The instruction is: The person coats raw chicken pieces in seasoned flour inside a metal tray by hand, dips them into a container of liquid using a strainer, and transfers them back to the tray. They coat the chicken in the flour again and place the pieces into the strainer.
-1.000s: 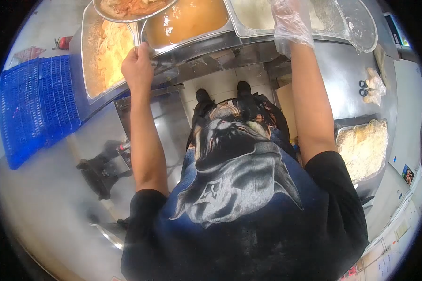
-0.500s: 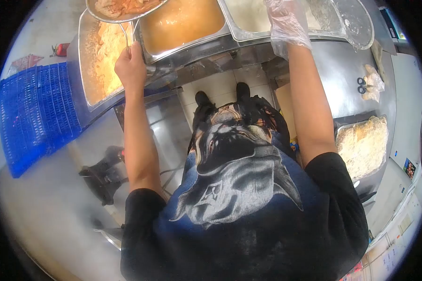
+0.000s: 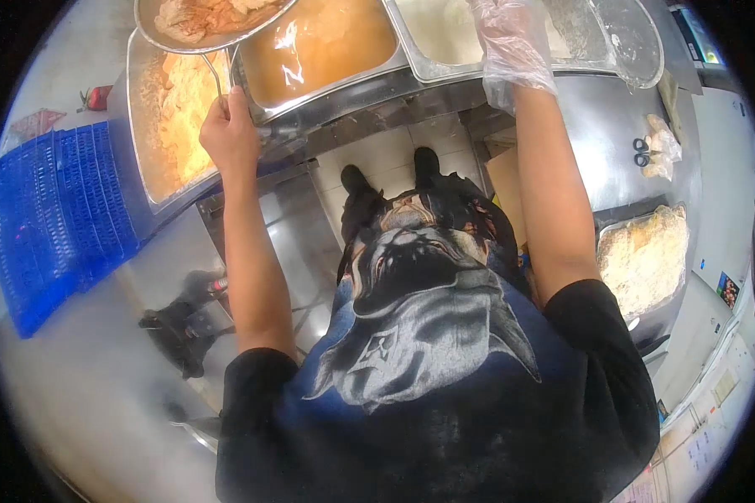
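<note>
My left hand [image 3: 229, 134] is closed around the wire handle of a round metal strainer [image 3: 201, 50] at the top left. Pieces of coated, orange-brown food [image 3: 218, 18] lie in it. The strainer overhangs a tray of yellowish crumbly coating [image 3: 184, 117] and the corner of a pan of amber liquid [image 3: 319, 50]. A loose clear plastic glove covers my right hand [image 3: 512, 38], which is over a metal pan of whitish contents [image 3: 436, 29]. The fingers of that hand are cut off by the top edge, so their grip does not show.
A blue perforated crate [image 3: 59, 218] stands at the left. On the steel counter [image 3: 600, 134] at the right are black-handled scissors [image 3: 641, 152], a crumpled plastic bag [image 3: 663, 147] and a tray of pale flour-like coating [image 3: 642, 268]. A clear round lid or bowl [image 3: 633, 42] sits at the top right.
The strainer in my left hand has come slightly lower and left in the view, showing more of its contents. Bright ripples now show on the amber liquid. My right hand has barely moved.
</note>
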A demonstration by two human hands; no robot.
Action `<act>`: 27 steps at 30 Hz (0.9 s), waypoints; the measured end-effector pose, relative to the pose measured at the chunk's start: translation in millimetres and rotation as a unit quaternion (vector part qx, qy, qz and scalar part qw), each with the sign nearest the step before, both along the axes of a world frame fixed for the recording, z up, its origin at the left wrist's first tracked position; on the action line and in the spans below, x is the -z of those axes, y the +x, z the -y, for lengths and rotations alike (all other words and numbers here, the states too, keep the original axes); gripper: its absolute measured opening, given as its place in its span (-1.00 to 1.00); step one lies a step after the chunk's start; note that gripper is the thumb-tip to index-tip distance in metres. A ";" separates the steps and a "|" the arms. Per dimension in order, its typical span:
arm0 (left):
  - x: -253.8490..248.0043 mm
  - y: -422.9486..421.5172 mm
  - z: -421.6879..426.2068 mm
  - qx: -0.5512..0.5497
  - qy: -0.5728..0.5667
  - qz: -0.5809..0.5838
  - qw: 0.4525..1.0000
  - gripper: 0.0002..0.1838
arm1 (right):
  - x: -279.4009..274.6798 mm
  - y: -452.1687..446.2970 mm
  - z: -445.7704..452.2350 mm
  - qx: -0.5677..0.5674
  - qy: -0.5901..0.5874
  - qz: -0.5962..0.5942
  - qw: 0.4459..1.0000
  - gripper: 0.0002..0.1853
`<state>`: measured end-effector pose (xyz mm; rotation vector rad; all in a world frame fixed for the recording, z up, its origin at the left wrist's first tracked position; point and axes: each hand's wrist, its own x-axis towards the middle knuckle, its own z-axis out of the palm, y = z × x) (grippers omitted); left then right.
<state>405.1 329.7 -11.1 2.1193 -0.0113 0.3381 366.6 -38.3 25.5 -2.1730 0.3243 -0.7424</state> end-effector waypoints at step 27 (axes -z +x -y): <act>11.2 -0.8 1.7 0.037 0.001 0.018 0.999 -0.52 | 7.2 -6.0 8.3 0.064 0.061 0.189 0.978 -0.66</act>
